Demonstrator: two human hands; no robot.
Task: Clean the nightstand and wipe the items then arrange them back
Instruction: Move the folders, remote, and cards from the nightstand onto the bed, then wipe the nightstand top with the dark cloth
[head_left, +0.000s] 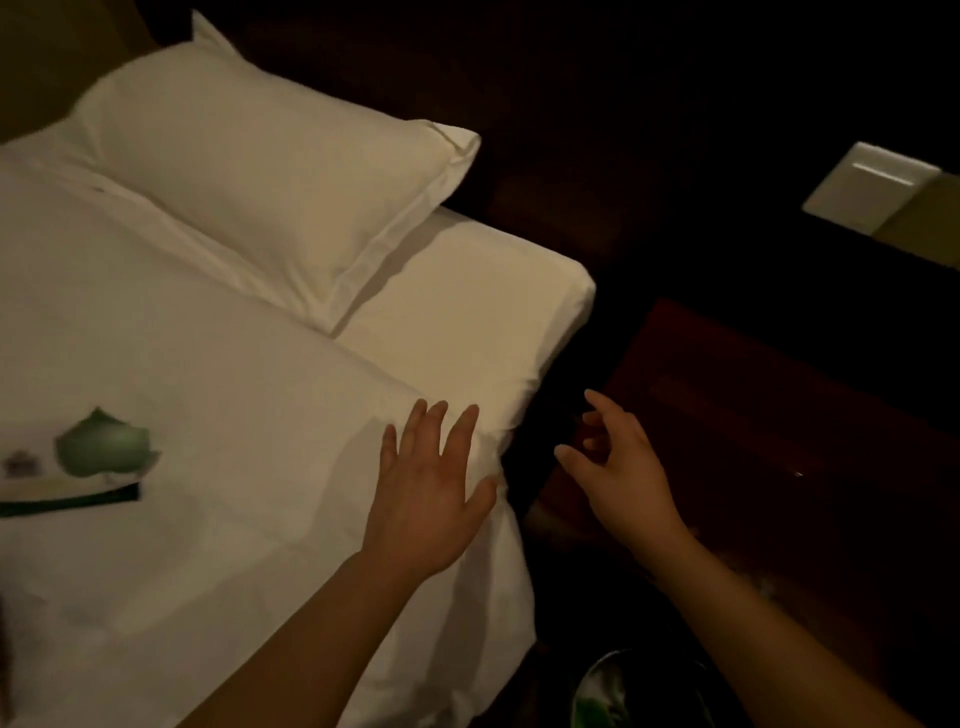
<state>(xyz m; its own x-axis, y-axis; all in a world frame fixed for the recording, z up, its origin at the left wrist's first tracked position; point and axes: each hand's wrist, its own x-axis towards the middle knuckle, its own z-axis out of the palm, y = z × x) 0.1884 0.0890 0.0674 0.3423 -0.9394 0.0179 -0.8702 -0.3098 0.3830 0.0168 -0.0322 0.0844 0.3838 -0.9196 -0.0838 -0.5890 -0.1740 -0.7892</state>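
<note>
Dim room, frame partly motion-blurred.

White duvet (208, 364): fills the area under and to the left of the left hand (431, 488). Its edge drops away just right of that hand's thumb. A strip of bare sheet (467, 312) shows beyond the fingertips.

Pillow (260, 171): white, lies flat, well beyond the left hand and off to its left, at the head of the bed.

Nightstand (753, 415): dark reddish wood, directly right of the right hand (618, 467) and extending beyond it. Top surface mostly in shadow; nothing on it can be made out. A dark gap separates it from the bed, and the right hand sits over that gap at the nightstand's near left corner.

Left hand: palm down, fingers straight and spread, empty. It is over the duvet near the edge; contact with the fabric cannot be confirmed.

Right hand: fingers loosely bent, thumb out, holds nothing. It is raised, not resting on any surface that I can see. The two hands are near each other, not touching.

Flat item with a green leaf print (98, 457): lies on the duvet well left of the left hand; too blurred to identify.

Wall plate (867, 187): pale, rectangular, far beyond the right hand and to its right.

Pale-green object (602, 691): low between the forearms, unidentifiable.
</note>
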